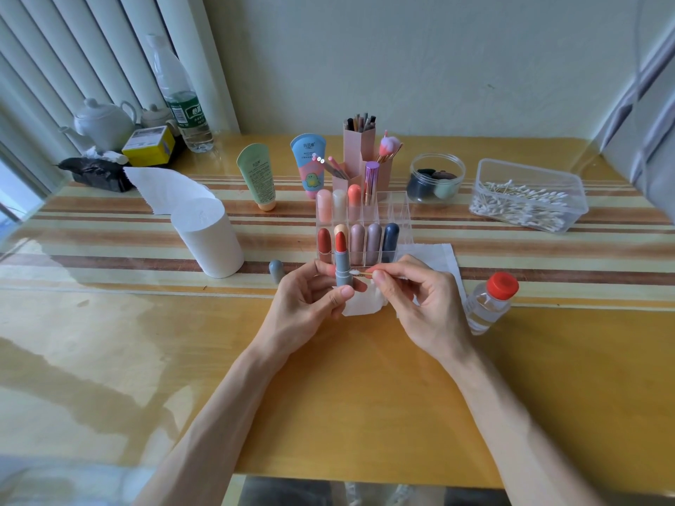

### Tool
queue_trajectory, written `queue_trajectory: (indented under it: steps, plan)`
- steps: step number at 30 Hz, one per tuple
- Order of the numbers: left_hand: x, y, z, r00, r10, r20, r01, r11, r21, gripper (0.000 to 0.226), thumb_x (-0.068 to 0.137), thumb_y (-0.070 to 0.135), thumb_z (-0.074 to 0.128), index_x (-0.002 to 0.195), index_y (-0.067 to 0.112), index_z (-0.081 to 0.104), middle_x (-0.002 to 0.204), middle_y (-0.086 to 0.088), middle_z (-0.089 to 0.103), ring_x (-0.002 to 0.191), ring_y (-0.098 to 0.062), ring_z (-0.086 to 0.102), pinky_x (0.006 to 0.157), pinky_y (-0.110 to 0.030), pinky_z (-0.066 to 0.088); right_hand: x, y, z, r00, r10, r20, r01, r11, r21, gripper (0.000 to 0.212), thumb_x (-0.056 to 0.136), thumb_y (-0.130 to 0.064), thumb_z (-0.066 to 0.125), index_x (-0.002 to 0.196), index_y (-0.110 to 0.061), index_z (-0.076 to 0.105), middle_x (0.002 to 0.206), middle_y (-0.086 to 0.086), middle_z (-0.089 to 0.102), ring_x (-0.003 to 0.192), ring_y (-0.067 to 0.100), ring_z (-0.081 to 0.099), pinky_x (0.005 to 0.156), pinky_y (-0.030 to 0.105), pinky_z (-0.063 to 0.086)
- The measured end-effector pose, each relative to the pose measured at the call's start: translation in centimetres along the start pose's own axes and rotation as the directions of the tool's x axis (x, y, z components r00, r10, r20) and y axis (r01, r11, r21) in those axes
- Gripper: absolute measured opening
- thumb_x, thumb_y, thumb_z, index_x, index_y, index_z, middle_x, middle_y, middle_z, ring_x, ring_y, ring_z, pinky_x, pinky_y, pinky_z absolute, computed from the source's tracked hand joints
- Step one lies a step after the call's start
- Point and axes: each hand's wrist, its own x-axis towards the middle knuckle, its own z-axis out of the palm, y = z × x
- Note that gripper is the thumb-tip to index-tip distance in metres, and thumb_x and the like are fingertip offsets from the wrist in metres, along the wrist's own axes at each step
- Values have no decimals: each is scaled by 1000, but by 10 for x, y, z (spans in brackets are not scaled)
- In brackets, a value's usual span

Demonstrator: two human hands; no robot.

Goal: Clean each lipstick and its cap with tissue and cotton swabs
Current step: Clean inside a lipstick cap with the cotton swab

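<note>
Over the table, left hand grips lipstick; right hand pinches swab.

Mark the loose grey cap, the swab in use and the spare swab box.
grey cap (276,271), head view, middle of its body.
cotton swab (361,273), head view, the stick beside the white tip.
swab box (540,173), head view, clear back wall above the swabs.

There was one uncapped lipstick and one separate cotton swab. The one clear rack held eight round-capped lipsticks and one purple tube. On the bench were one loose grey cap, one tissue roll, two squeeze tubes, two bottles, one swab tub and one jar.
</note>
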Motion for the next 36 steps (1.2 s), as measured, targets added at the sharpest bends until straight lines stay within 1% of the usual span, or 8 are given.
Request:
queue_trajectory:
  steps: [3,7,11,15,20,28,33,36]
  plan:
    - [0,-2,0,1000,8,-11,-8,1000,15,27,93,12,73,109,-6,60,104,-15,79,77,-33,62,66,-25,56,0,-1,0,1000,-4,3,4,1000,-1,13,100,-14,69,107,-14,80,80,-1,64,73,12,59,67,25,50]
    - [0,-2,-1,996,40,-77,-34,997,76,32,88,17,78,109,-2,64,103,-12,80,87,-22,74,70,-25,57,-1,-2,1,1000,-26,-13,25,999,-36,13,100,-10,70,107,-10,80,79,1,62,72,9,56,66,19,46]
    - [0,-3,-1,989,83,-124,-66,988,136,27,85,19,83,102,6,66,78,0,73,62,-10,59,61,-23,49,-3,-3,1,997,-79,-14,77,992,-105,14,101,-11,69,107,-7,80,78,2,59,70,14,53,63,23,44]
    - [0,-5,-2,987,107,-123,-83,979,186,26,86,19,83,100,7,65,68,8,65,55,-5,50,56,-20,42,-3,-2,2,993,-112,-20,108,983,-149,14,101,-11,69,109,-7,80,78,0,58,70,20,54,60,32,47]
    - [0,-6,-3,982,124,-141,-95,976,198,27,86,19,85,98,10,63,75,-5,68,54,-9,47,54,-23,40,-3,-1,2,990,-134,-33,125,973,-192,14,101,-11,69,111,-10,80,76,1,58,69,21,55,59,39,48]
    - [1,-6,-1,984,145,-106,-114,961,250,25,90,16,81,105,4,65,77,3,72,57,-8,56,57,-23,47,-3,-4,2,987,-151,-49,135,961,-241,14,101,-12,69,110,-11,80,76,-2,54,68,18,52,59,36,46]
    - [1,-5,-3,982,155,-108,-120,954,276,26,91,15,80,112,5,68,92,0,77,65,-19,65,63,-36,56,-3,-5,1,987,-149,-62,129,958,-256,13,101,-12,70,109,-11,80,75,-2,54,68,19,52,59,35,46]
    - [1,-4,-3,980,164,-111,-125,946,298,27,91,17,80,113,7,69,97,0,77,66,-13,67,63,-28,56,-3,-5,1,987,-147,-65,124,955,-271,12,101,-12,70,108,-11,80,75,0,54,68,19,52,60,36,46]
